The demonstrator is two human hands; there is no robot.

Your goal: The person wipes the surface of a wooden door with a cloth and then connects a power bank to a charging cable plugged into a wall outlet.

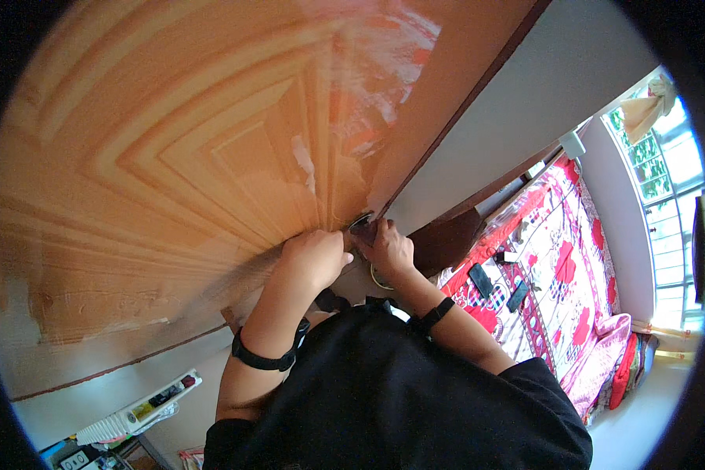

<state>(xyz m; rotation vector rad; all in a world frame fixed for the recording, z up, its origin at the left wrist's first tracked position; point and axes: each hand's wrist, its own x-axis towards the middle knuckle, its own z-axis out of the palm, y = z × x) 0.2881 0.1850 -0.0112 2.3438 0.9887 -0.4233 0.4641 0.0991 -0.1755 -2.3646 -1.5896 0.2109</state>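
A large orange-brown panelled door [235, 157] rises in front of me, with pale, patchy streaks over its surface. My left hand [317, 260] is closed at the door's lower right part, its fingers curled out of sight and its thumb toward the right hand. Close beside it, my right hand [389, 249] has its fingers pinched around something dark and small. Just above that pinch shows a shiny rounded metal piece [360, 220], partly covered by the fingers. What either hand grips is too hidden to name.
At the right stands a bed with a red and white flowered sheet [564, 313]; dark phone-like objects [480, 280] lie on it. Beyond is a barred window [670, 211]. A narrow white wall shelf [145, 407] with small items is at the lower left. A pale wall [540, 102] borders the door.
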